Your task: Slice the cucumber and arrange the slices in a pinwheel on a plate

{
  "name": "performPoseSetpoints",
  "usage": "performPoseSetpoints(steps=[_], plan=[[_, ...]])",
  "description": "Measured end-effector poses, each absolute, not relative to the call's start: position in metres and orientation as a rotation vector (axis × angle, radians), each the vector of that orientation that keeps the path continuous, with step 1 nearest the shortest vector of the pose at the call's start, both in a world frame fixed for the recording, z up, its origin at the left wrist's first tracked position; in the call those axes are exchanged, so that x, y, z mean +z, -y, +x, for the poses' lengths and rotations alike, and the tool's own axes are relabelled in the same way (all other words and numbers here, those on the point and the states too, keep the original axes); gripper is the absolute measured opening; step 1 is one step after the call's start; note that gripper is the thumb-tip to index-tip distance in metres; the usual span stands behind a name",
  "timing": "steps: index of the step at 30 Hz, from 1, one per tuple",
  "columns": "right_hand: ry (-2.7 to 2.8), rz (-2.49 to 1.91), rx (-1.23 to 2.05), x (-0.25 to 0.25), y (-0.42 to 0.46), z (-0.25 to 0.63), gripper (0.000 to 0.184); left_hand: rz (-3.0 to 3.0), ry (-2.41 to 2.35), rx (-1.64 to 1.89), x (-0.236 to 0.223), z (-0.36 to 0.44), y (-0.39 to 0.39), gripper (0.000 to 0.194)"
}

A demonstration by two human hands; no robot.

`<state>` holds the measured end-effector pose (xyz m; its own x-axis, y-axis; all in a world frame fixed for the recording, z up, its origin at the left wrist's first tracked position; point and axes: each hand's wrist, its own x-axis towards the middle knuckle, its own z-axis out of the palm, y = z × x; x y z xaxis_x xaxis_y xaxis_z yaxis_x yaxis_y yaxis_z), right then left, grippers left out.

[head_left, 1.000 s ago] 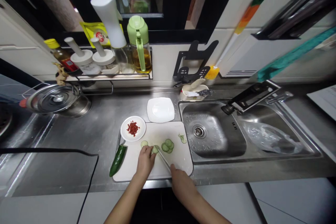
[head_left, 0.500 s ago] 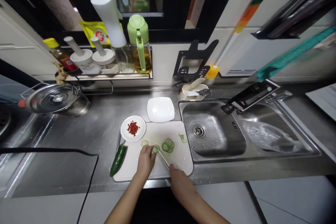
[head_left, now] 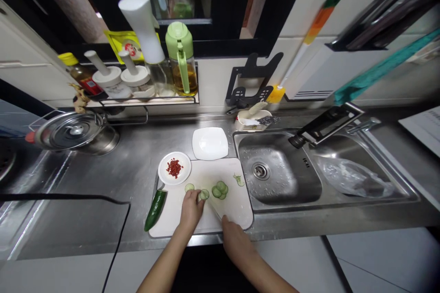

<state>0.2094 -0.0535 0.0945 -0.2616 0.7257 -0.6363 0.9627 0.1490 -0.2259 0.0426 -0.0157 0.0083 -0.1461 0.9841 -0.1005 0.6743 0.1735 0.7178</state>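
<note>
My left hand [head_left: 191,210] is closed, its fingertips on a small cucumber piece [head_left: 204,194] lying on the white cutting board [head_left: 237,217]. In my right hand [head_left: 238,242] is a knife [head_left: 216,212], its blurred blade pointing up and left to that piece. A small pile of cucumber slices [head_left: 220,189] lies right of the blade. One single slice [head_left: 189,187] rests just beyond my left fingers. At the board's left edge lies a larger dark green cucumber length [head_left: 156,210]. Green trimmings [head_left: 238,179] sit near the board's upper right corner.
A round white plate [head_left: 161,168] with chopped red bits overlaps the board's upper left corner. Behind the board stands a square white dish [head_left: 210,143]. The steel sink [head_left: 285,178] borders the right side. A lidded pot [head_left: 103,139] and a condiment rack [head_left: 172,99] are at back left.
The knife blade, sharp earlier, is now blurred and has shifted slightly at the cucumber piece. Both hands keep nearly the same place; the slices lie as before.
</note>
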Motion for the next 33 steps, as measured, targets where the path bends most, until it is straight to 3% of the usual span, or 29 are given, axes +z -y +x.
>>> performPoseSetpoints(steps=[13, 33], plan=[[-1.901, 1.599, -0.931, 0.096, 0.070, 0.241, 0.057, 1.437, -1.922, 0.703, 0.017, 0.046, 0.009, 0.013], [-1.896, 1.610, -0.954, 0.102, 0.068, 0.239, 0.062, 1.190, -2.184, 0.669, 0.015, 0.000, -0.004, 0.022]])
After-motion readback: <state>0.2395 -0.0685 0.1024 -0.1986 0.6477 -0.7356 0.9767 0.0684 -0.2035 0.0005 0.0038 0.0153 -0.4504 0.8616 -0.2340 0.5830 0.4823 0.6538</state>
